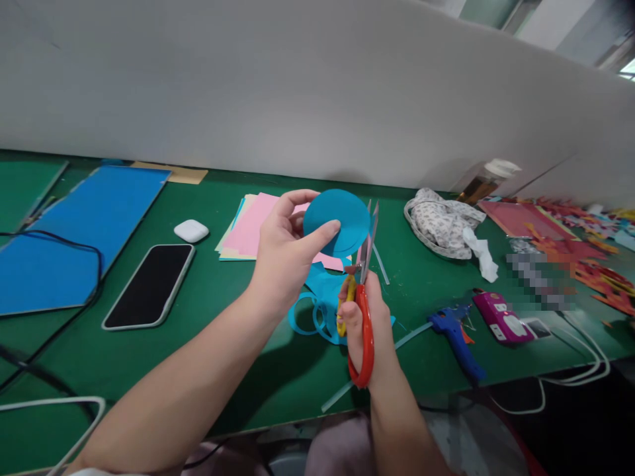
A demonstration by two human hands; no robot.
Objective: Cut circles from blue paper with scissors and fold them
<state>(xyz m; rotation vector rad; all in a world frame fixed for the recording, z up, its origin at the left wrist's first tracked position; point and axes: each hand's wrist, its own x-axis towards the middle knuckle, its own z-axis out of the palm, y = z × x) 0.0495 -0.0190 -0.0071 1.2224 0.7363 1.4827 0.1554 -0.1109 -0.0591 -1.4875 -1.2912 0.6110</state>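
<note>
A round blue paper disc (337, 215) is pinched in my left hand (288, 248), thumb on its near face and fingers behind. In my right hand (367, 317) is a pair of scissors (364, 291) with one red and one yellow handle. Its blades point up at the disc's right edge and stand slightly apart; whether they touch the paper I cannot tell. Below my hands lie curled blue paper offcuts (322, 304). Behind my left hand is a stack of coloured paper (248, 231), pink on top.
On the left lie a phone (151, 285), a white earbud case (191, 231) and a blue board (84, 231). A blue glue gun (456, 337), a purple packet (502, 317), a patterned cloth bundle (439, 221) and a bottle (489, 180) are on the right. A grey partition (297, 86) stands behind.
</note>
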